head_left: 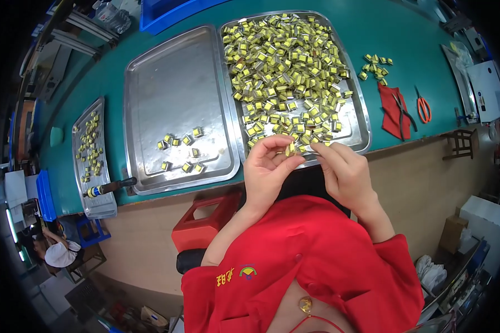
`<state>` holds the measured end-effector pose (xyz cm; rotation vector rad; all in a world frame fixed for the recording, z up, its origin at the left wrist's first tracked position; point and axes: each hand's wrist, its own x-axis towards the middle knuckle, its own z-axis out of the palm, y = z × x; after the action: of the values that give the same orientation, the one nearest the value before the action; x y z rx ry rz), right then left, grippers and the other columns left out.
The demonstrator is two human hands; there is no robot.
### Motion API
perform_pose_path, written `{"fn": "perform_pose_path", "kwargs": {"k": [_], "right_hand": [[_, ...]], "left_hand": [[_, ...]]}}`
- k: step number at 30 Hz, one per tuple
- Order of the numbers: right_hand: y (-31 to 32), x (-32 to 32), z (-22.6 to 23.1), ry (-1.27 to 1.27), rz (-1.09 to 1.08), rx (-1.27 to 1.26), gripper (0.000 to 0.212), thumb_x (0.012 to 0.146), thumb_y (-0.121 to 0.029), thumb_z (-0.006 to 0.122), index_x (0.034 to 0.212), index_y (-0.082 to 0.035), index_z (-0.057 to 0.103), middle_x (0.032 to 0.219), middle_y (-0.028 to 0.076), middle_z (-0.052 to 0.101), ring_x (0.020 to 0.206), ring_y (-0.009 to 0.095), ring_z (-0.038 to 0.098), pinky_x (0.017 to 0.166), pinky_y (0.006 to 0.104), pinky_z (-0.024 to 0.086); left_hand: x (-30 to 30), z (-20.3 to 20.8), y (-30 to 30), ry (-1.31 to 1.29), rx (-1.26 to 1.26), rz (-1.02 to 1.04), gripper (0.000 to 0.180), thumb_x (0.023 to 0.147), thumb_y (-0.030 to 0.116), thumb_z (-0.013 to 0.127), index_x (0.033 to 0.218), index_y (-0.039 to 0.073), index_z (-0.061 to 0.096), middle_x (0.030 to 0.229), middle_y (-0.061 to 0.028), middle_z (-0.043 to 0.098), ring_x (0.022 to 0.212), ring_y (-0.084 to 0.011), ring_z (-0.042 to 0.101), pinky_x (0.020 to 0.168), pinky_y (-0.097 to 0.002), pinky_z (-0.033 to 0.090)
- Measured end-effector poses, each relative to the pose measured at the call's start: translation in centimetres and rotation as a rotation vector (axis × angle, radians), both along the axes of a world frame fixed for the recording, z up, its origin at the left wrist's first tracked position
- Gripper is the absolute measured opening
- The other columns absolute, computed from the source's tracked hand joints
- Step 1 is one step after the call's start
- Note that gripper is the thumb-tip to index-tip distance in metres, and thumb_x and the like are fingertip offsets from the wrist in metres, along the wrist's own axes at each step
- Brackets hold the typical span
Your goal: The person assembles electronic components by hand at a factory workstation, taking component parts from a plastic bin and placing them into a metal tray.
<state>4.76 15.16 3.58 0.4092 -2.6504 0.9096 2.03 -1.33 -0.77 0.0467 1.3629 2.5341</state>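
My left hand (pixel 266 173) is closed, pinching a small yellow-wrapped transformer (pixel 290 149) between thumb and fingertips. Close beside it, my right hand (pixel 345 173) has its thumb and forefinger pressed together near the piece; what they grip, if anything, is too small to make out. Both hands are over the near edge of a metal tray (pixel 363 119) heaped with many such transformers (pixel 286 55). On the left, a second metal tray (pixel 175 83) carries several loose transformers (pixel 175 142) toward its near end.
Farther left, a narrow metal tray (pixel 106 191) bears more pieces, with a dark-handled tool (pixel 111 187) across it. At right are a small pile of transformers (pixel 376 67), a red cloth (pixel 391 111), dark pliers (pixel 404 111) and orange-handled cutters (pixel 423 108). A red stool (pixel 197 228) stands below the table.
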Motion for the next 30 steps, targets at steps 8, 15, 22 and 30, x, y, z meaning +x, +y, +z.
{"fn": "perform_pose_path", "kwargs": {"k": [8,15,22,30], "right_hand": [[4.2,-1.2,-1.9,-0.098,-0.260,-0.002,0.032,0.076,0.002,0.066,0.107,0.000,0.059,0.077,0.009,0.053,0.066,0.019,0.056,0.053,0.0264,0.044],[5.3,-2.0,-3.8,-0.149,-0.295,0.115,0.028,0.075,-0.002,0.068,0.101,-0.003,0.060,0.086,0.010,0.056,0.073,0.029,0.058,0.056,0.0340,0.046],[5.4,-2.0,-2.7,-0.099,-0.280,-0.037,0.025,0.071,-0.001,0.071,0.092,0.001,0.059,0.082,0.008,0.054,0.061,0.018,0.050,0.052,0.0278,0.040],[1.8,-1.1,-0.6,-0.095,-0.013,-0.440,0.033,0.066,0.006,0.073,0.097,0.001,0.062,0.087,0.003,0.052,0.055,0.003,0.034,0.047,0.0190,0.027]], "left_hand": [[-0.2,-0.6,0.1,0.122,-0.006,0.019,0.042,0.075,-0.017,0.061,0.111,-0.001,0.046,0.108,-0.0151,0.056,0.099,-0.0207,0.058,0.087,-0.0296,0.049],[-0.4,-0.8,0.4,0.098,-0.022,0.011,0.044,0.075,-0.017,0.061,0.114,-0.001,0.045,0.108,-0.0149,0.056,0.100,-0.0210,0.058,0.087,-0.0305,0.049],[-0.9,-0.8,0.6,0.055,0.015,-0.024,0.039,0.081,-0.013,0.057,0.116,-0.001,0.045,0.111,-0.0140,0.055,0.104,-0.0198,0.056,0.092,-0.0319,0.047],[-1.4,0.1,0.9,-0.193,0.131,-0.320,0.030,0.092,0.007,0.054,0.121,-0.001,0.049,0.109,-0.0098,0.058,0.087,-0.0113,0.054,0.072,-0.0241,0.044]]}}
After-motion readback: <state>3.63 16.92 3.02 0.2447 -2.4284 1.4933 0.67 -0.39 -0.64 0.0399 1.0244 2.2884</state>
